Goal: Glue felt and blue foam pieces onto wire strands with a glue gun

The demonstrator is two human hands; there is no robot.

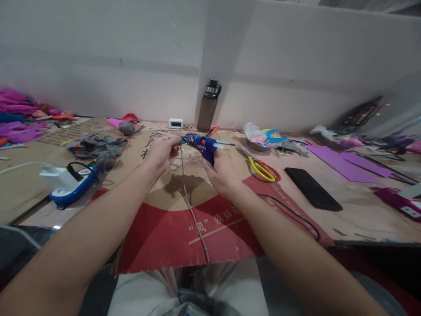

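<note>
Wrapped round the handle of a blue hot glue gun (208,151), my right hand (219,169) holds it above the cardboard, its nozzle end toward my left. A clear glue stick (217,145) sticks out of its back. My left hand (164,151) is closed in a pinch at the gun's nozzle end. From those fingertips a thin grey yarn (186,193) hangs down over the front edge of the cardboard. Something small and blue shows at the pinch, too small to name.
A red and tan cardboard sheet (151,237) covers the work area. To the right lie pliers-like scissors with red and yellow handles (263,169), a black phone (312,188) and purple sheets (345,164). Leftward are a blue power strip (74,191) and grey yarn balls (105,161). A bottle (208,109) stands behind.
</note>
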